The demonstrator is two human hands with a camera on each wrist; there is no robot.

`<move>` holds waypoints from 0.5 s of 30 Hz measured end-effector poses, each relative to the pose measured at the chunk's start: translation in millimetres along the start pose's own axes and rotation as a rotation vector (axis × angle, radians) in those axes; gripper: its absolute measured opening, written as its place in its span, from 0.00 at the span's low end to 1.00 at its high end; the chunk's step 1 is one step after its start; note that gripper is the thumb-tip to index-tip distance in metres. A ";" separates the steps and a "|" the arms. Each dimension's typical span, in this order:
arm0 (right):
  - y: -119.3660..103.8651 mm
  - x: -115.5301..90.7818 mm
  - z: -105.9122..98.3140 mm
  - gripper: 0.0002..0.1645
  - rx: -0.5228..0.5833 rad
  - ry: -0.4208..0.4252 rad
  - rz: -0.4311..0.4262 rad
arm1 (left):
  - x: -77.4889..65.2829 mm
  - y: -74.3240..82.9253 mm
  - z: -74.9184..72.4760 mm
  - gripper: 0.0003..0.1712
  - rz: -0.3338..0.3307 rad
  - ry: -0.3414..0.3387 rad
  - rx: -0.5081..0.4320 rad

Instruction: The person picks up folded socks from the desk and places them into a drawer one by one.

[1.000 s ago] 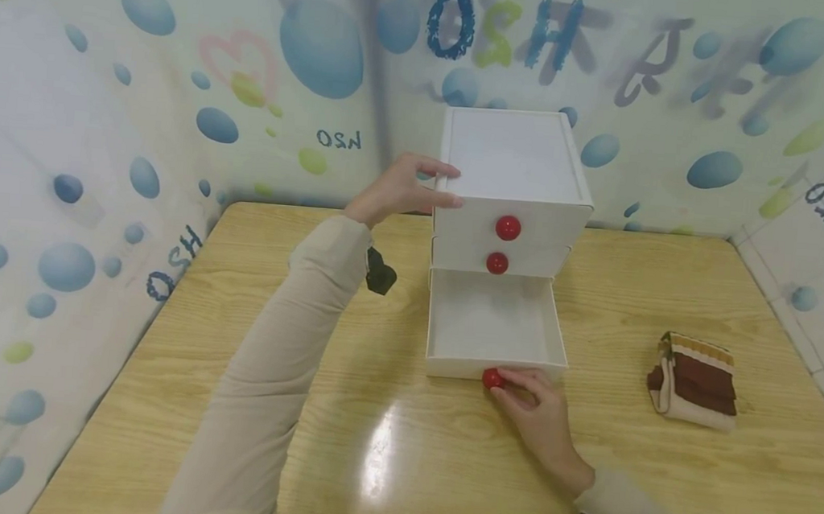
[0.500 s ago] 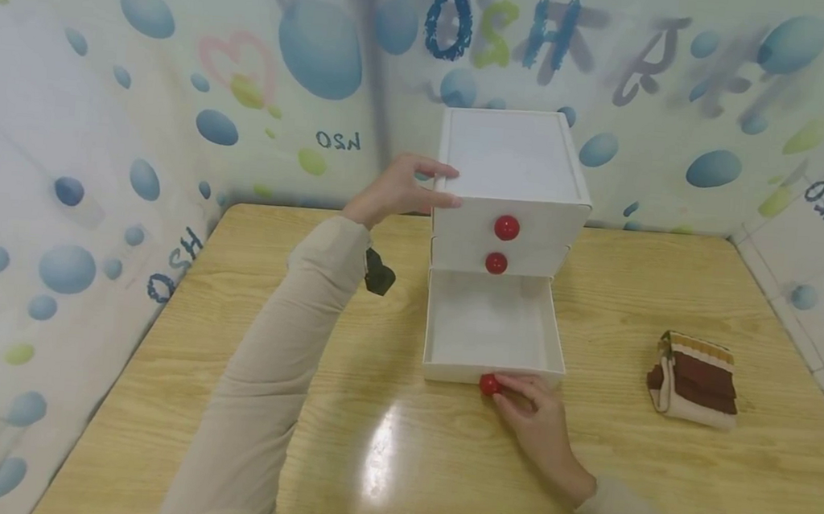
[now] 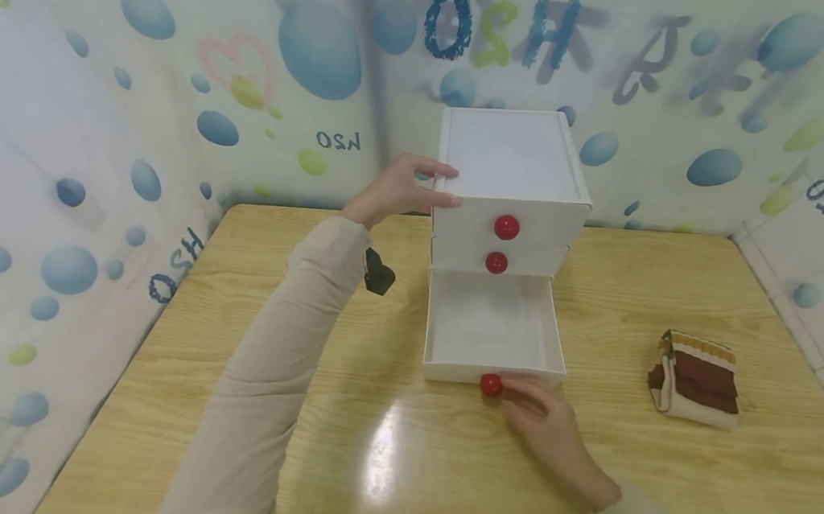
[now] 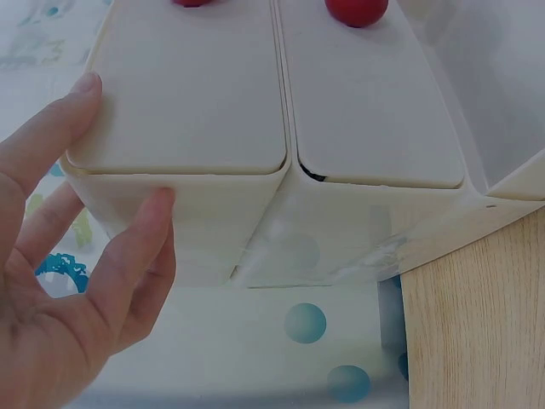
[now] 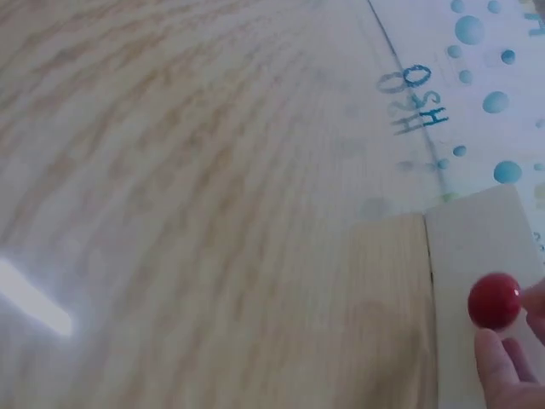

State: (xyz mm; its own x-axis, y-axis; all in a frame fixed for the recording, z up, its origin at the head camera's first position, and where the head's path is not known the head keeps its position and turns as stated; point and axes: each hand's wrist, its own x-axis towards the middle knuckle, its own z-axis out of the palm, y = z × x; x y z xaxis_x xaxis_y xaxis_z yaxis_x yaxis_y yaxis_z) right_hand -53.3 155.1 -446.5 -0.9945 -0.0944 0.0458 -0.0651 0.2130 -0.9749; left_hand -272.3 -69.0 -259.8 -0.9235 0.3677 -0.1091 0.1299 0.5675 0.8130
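Observation:
A white three-drawer unit with red ball knobs stands on the table. Its bottom drawer is pulled out and bare inside; the upper two are closed. My left hand holds the unit's upper left front corner, thumb and fingers spread over its edges, as the left wrist view shows close up. At the bottom drawer's red knob, my right hand has its fingers loose, with fingertips right at the knob's edge. In the right wrist view only the fingertips show beside the knob.
A folded brown, cream and mustard cloth lies on the wooden table to the right. Behind the unit rises a white wall covering with blue bubbles and lettering. A similar covering runs along the left side.
The bottom drawer has come slightly further out toward me, then stopped. My right hand has since loosened from the knob and shifted a little right. My left hand has stayed in place.

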 end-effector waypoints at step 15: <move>-29.8 9.8 -74.9 0.14 0.017 0.015 -0.387 | -1.6 0.3 0.4 0.32 0.021 -0.008 -0.025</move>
State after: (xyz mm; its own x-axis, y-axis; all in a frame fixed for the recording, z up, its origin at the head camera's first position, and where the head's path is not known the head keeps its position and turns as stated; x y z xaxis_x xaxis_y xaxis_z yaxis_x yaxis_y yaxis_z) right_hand -67.3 220.7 -400.7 -0.8976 -0.1501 0.4145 -0.4350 0.1479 -0.8882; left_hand -270.7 -69.1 -259.5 -0.9179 0.3850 -0.0962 0.1400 0.5410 0.8293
